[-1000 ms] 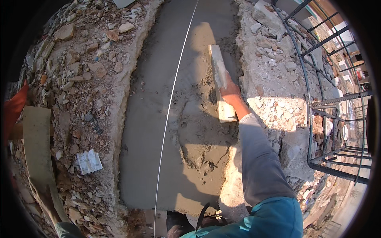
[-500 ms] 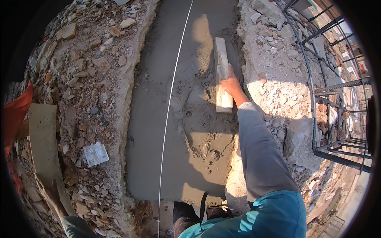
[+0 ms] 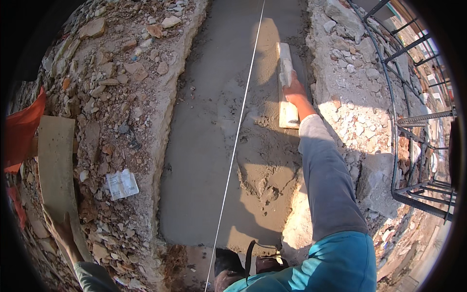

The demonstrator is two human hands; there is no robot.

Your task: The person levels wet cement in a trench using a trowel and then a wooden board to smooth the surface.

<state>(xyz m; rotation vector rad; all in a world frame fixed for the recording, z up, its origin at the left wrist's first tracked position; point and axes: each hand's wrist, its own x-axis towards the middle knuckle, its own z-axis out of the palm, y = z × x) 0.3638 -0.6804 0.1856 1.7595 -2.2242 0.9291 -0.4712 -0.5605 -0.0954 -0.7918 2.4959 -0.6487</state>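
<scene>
My right hand (image 3: 296, 92) is wrapped round the handle of a wooden float (image 3: 289, 117). The float lies lengthwise along the right side of a strip of wet grey mortar (image 3: 194, 194), whose surface is rough beside and below it. At the lower left, my left hand (image 3: 62, 232) rests on a bent-looking board (image 3: 56, 155), fingers stretched along its left edge and thumb on its face. A taut white string (image 3: 235, 146) runs lengthwise above the mortar, left of the float.
Stony rubble (image 3: 112, 82) banks the left side, with a white paper packet (image 3: 122, 184) on it. An orange cloth (image 3: 26, 129) hangs beside the board. On the right are broken stones (image 3: 360, 107) and a steel rebar cage (image 3: 395, 146).
The view has shifted, so most of the scene sits farther right. My right hand and the float have slid slightly farther away along the mortar. My left hand stays on the board.
</scene>
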